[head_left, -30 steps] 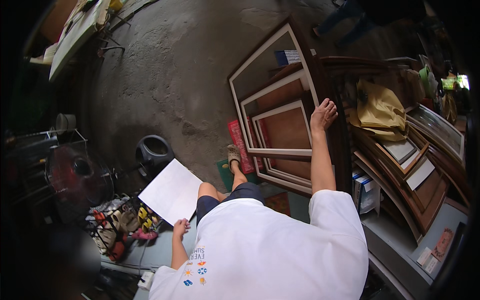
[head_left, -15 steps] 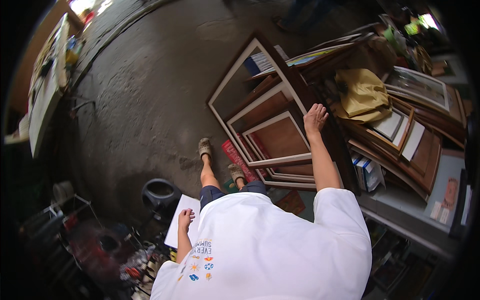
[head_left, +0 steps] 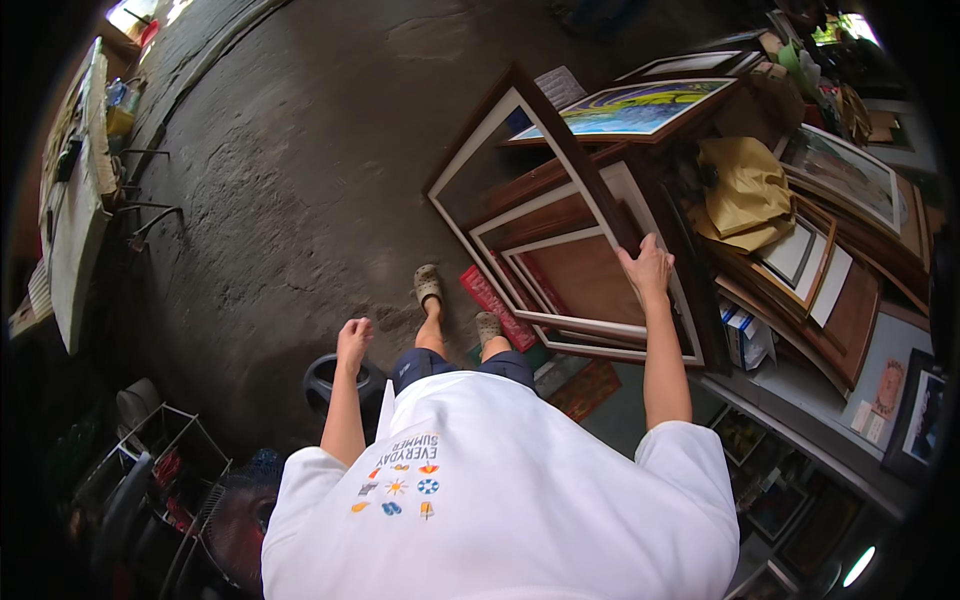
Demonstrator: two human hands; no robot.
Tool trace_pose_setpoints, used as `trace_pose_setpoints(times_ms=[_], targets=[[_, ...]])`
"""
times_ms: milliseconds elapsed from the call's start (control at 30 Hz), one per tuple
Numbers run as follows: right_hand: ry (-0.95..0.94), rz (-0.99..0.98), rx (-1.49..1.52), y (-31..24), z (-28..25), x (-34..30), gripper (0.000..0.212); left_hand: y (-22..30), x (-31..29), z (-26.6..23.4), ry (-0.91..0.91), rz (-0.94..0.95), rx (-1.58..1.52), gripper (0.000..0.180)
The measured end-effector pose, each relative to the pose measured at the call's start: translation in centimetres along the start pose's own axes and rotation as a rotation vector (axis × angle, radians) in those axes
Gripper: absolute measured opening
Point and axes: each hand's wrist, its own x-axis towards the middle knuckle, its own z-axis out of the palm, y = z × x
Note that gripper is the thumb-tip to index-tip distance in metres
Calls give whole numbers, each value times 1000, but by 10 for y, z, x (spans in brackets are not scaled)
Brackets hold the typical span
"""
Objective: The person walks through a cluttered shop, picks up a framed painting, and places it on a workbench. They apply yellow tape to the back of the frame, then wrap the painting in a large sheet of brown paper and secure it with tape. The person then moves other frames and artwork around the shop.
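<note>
My right hand (head_left: 650, 268) grips the side edge of a large picture frame (head_left: 572, 150) with dark brown wood and a white inner border. Its thumb lies on the near side, and the fingers reach toward the gap behind. This frame leans at the front of a stack on my right. Smaller brown frames show through its opening, and another white-bordered frame (head_left: 683, 290) stands behind my hand. My left hand (head_left: 354, 340) hangs over the floor at my left, its fingers loosely curled with nothing seen in them.
A colourful painting (head_left: 640, 105) lies beyond the stack. To the right are a crumpled yellow-brown sheet (head_left: 745, 195) and more leaning frames (head_left: 850, 330). A red box-like piece (head_left: 495, 305) rests by my feet. A dark rounded object (head_left: 325, 380) and wire rack (head_left: 180, 430) stand left, a table (head_left: 80, 240) farther left.
The front frame has tipped away from the stack, so the frame behind it now shows. My right hand has shifted slightly down and right. My left hand has risen forward, away from a white sheet.
</note>
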Motion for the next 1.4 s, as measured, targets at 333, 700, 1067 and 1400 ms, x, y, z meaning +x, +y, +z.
trace_pose_setpoints(times_ms=[333,700,1067,1400], targets=[[-138,-74,395,-100,-5,-44,33,-19,31,56,-134,-154,193,28],[-13,154,505,-50,-448,-145,30,-57,149,219,-93,-130,235,69],[408,516,355,316,-567,-337,82,182,76,313,-213,334,-451,80],[1280,873,1232,260,-88,-321,104,383,4,227,-8,939,-85,64]])
